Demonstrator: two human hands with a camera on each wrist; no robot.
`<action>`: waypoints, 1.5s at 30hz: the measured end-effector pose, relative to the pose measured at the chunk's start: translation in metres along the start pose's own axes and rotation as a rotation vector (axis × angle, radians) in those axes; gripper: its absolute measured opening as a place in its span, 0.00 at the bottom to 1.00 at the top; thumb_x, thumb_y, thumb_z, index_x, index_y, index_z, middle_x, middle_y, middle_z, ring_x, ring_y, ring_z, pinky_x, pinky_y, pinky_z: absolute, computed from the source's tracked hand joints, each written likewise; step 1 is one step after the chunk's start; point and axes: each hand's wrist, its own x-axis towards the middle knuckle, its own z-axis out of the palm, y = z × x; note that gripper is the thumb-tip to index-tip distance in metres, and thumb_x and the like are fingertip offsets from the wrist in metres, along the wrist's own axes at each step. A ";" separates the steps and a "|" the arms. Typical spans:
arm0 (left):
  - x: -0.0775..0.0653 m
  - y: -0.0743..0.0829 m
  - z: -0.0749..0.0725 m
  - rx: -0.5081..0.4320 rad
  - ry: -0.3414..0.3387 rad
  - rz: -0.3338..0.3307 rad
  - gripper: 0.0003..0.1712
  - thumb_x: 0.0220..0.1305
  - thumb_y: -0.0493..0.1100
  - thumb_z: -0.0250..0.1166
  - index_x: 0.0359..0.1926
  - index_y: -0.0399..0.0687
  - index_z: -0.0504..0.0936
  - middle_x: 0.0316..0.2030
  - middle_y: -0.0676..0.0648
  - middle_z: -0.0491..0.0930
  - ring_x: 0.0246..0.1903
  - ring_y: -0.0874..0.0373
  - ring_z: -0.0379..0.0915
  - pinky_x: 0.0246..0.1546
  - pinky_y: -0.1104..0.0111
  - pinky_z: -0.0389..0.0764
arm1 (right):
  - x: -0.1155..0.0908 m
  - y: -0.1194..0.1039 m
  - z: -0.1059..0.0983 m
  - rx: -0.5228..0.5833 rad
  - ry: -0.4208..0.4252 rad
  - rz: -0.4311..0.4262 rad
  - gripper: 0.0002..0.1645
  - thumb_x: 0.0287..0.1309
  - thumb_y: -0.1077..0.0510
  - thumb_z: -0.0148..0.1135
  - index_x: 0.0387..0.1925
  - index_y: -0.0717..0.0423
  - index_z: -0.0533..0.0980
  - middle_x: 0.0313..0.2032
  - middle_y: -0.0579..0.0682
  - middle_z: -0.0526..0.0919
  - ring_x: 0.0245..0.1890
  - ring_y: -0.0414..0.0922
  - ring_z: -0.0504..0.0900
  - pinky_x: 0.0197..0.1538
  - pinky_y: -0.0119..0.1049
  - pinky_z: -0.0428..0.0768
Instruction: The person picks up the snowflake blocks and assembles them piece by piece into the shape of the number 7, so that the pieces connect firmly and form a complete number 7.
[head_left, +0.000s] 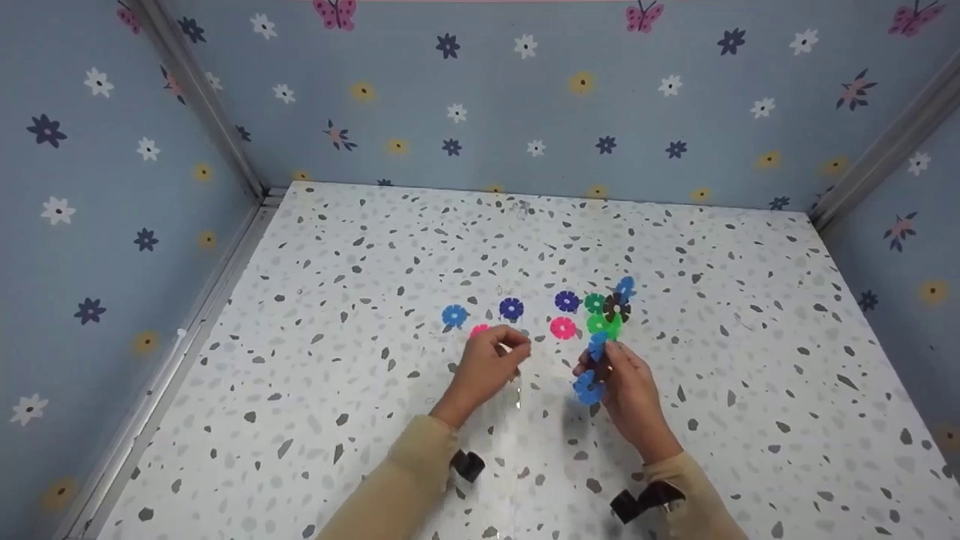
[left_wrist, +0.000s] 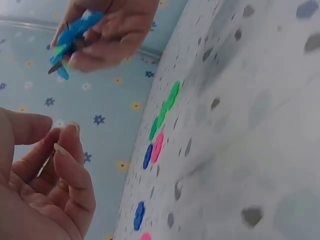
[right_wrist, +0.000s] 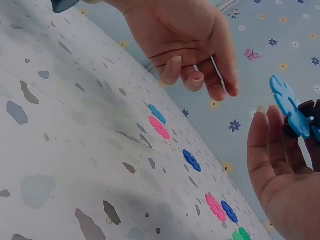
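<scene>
Fingers of the right hand (head_left: 630, 384) pinch a chain of joined flower discs (head_left: 587, 388) in the head view, while the left hand (head_left: 486, 365) has its fingers loosely bent, nothing visible in them, near loose discs (head_left: 511, 308) on the table (head_left: 450, 232). From the left wrist, the chain hangs clear of the table, the left fingers bare. From the right wrist, the hands are apart, so joining discs seems the step in hand, and the next move probably calls for the left picking up another.
</scene>
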 end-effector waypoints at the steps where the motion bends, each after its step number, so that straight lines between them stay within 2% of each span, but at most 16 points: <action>1: 0.005 -0.001 -0.006 0.054 0.030 -0.014 0.05 0.65 0.39 0.64 0.41 0.44 0.84 0.35 0.50 0.80 0.32 0.53 0.77 0.33 0.65 0.80 | 0.000 0.000 -0.001 0.015 -0.018 -0.005 0.17 0.75 0.48 0.51 0.43 0.60 0.74 0.39 0.57 0.78 0.39 0.48 0.81 0.41 0.35 0.81; 5: 0.020 -0.011 -0.022 0.323 0.117 -0.070 0.07 0.64 0.38 0.65 0.42 0.44 0.83 0.38 0.49 0.80 0.38 0.56 0.76 0.39 0.63 0.78 | -0.002 -0.002 -0.004 0.075 -0.064 0.012 0.15 0.75 0.50 0.50 0.44 0.59 0.72 0.40 0.56 0.76 0.38 0.47 0.79 0.40 0.35 0.81; 9: 0.028 -0.023 -0.028 0.531 0.129 -0.131 0.12 0.64 0.42 0.66 0.47 0.43 0.83 0.42 0.47 0.79 0.42 0.54 0.76 0.44 0.61 0.78 | -0.002 -0.003 -0.003 0.065 -0.039 0.050 0.16 0.73 0.50 0.54 0.47 0.60 0.71 0.42 0.55 0.76 0.39 0.46 0.77 0.40 0.34 0.79; 14: 0.037 -0.032 -0.031 0.644 0.116 -0.171 0.18 0.64 0.44 0.65 0.53 0.41 0.81 0.46 0.43 0.76 0.41 0.50 0.76 0.44 0.59 0.78 | -0.001 -0.006 0.001 0.014 -0.033 0.095 0.19 0.72 0.51 0.55 0.54 0.61 0.69 0.45 0.56 0.76 0.42 0.46 0.74 0.43 0.34 0.78; 20: 0.041 -0.036 -0.030 0.705 0.089 -0.189 0.18 0.63 0.43 0.67 0.51 0.40 0.80 0.47 0.42 0.72 0.38 0.48 0.75 0.42 0.57 0.79 | -0.003 -0.009 0.002 -0.040 -0.070 0.086 0.18 0.73 0.58 0.51 0.58 0.64 0.66 0.47 0.57 0.75 0.43 0.46 0.74 0.47 0.35 0.78; 24: 0.039 -0.036 -0.030 0.677 0.067 -0.181 0.19 0.59 0.42 0.70 0.50 0.41 0.78 0.48 0.42 0.73 0.39 0.49 0.75 0.42 0.58 0.78 | -0.003 -0.008 0.003 -0.036 -0.061 0.045 0.16 0.72 0.58 0.51 0.54 0.64 0.68 0.42 0.56 0.77 0.40 0.46 0.74 0.42 0.32 0.78; 30: 0.034 -0.033 -0.027 0.624 0.020 -0.117 0.19 0.55 0.38 0.70 0.47 0.44 0.75 0.33 0.47 0.76 0.31 0.53 0.72 0.31 0.61 0.75 | -0.002 -0.005 0.003 -0.024 -0.075 -0.069 0.07 0.72 0.61 0.48 0.41 0.61 0.72 0.31 0.52 0.77 0.29 0.42 0.73 0.31 0.28 0.75; 33: 0.029 -0.032 -0.024 0.575 -0.015 -0.084 0.15 0.59 0.37 0.68 0.46 0.46 0.74 0.31 0.49 0.76 0.30 0.55 0.71 0.32 0.64 0.74 | 0.000 -0.004 0.002 0.001 -0.114 -0.097 0.09 0.73 0.60 0.46 0.38 0.59 0.71 0.27 0.49 0.76 0.25 0.40 0.71 0.28 0.28 0.73; 38: 0.019 -0.021 -0.014 0.383 -0.124 -0.003 0.09 0.64 0.40 0.68 0.38 0.49 0.74 0.33 0.53 0.77 0.31 0.58 0.73 0.32 0.67 0.76 | 0.001 -0.004 -0.001 0.014 -0.168 -0.120 0.13 0.76 0.55 0.44 0.35 0.58 0.69 0.24 0.48 0.72 0.21 0.39 0.68 0.24 0.28 0.69; 41: 0.009 -0.010 -0.003 0.252 -0.191 0.082 0.09 0.64 0.42 0.69 0.35 0.51 0.75 0.33 0.55 0.78 0.30 0.59 0.75 0.30 0.69 0.78 | 0.000 -0.004 -0.001 0.005 -0.149 -0.117 0.16 0.77 0.52 0.44 0.35 0.57 0.69 0.25 0.48 0.72 0.21 0.40 0.69 0.24 0.29 0.70; 45: -0.005 0.006 0.007 0.108 -0.253 0.212 0.06 0.63 0.42 0.70 0.35 0.51 0.79 0.33 0.55 0.81 0.32 0.60 0.78 0.31 0.69 0.81 | 0.000 -0.007 0.002 -0.034 -0.098 -0.092 0.18 0.76 0.48 0.46 0.34 0.56 0.71 0.26 0.48 0.73 0.24 0.41 0.70 0.27 0.29 0.72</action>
